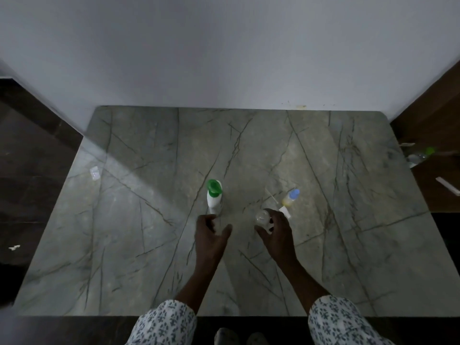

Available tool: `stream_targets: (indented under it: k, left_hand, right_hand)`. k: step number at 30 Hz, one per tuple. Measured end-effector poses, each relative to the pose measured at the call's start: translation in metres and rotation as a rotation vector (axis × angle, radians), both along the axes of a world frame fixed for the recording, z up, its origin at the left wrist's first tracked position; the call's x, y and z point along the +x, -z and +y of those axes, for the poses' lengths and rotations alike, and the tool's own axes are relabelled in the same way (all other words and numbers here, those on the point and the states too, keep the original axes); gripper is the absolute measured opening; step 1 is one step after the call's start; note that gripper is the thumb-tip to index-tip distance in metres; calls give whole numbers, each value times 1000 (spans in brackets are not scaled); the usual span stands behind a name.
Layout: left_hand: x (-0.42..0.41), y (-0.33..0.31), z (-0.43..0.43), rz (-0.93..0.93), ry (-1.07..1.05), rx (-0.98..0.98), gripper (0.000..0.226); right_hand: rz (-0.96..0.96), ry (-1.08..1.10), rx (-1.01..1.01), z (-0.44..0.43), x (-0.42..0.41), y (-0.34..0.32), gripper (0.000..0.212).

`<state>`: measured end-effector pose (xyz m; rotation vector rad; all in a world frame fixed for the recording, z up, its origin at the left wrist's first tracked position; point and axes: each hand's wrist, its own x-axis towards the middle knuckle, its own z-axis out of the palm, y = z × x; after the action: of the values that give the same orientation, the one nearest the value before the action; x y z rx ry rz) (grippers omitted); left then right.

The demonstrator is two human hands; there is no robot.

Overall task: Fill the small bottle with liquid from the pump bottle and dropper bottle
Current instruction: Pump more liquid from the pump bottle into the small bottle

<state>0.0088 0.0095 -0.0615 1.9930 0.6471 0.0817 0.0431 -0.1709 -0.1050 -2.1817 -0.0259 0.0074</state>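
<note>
A white pump bottle (214,196) with a green pump head stands upright near the middle of the grey marble table (149,158). My left hand (211,231) sits just in front of its base, fingers curled and apart, holding nothing. My right hand (276,227) grips a small clear bottle (262,217), whose open mouth faces up. A little behind and to the right stands the dropper bottle (291,197), with yellowish liquid and a blue cap. A thin white stick (271,195) lies beside it.
A small white piece (285,211) lies by my right hand. A crumpled clear wrapper (94,173) lies at the table's left. Off the right edge, on the dark floor, lie a clear bottle with a green cap (420,155) and a white strip (446,185). A white wall backs the table.
</note>
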Motion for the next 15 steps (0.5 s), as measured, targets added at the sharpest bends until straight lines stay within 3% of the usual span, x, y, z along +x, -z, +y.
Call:
stream_targets:
  k: [3, 6, 11, 15]
  left_hand:
    - [13, 2, 20, 1, -82, 9, 94]
    - [40, 1, 31, -2, 40, -41, 123]
    - [65, 6, 45, -36, 299, -138, 134]
    - [81, 16, 56, -75, 371, -176, 130]
  right_hand:
    - [61, 1, -38, 1, 4, 13, 53]
    - [100, -22, -101, 2, 7, 23, 55]
    - [119, -40, -111, 7, 9, 22, 57]
    - [82, -61, -64, 12, 7, 27, 67]
